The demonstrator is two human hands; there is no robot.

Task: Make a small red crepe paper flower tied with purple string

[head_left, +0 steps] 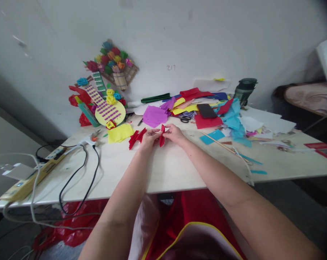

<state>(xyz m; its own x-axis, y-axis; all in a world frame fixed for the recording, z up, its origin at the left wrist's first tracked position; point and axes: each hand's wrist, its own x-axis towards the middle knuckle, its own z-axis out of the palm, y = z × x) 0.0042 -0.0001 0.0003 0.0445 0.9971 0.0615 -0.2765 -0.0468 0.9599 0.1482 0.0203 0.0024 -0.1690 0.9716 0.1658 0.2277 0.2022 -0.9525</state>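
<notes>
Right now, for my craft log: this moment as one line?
left hand: holds red paper | right hand: holds red paper | red folds: on table, left of hands

Tabletop [163, 169] bare between hands [175, 134] and near edge; paper scraps [206, 108] crowd far side, cables [98, 163] cross left.

I count one left hand [150, 137], one right hand [174, 133], one held red strip [162, 136], one phone [206, 110], one flask [244, 91], one yellow sheet [120, 133].
</notes>
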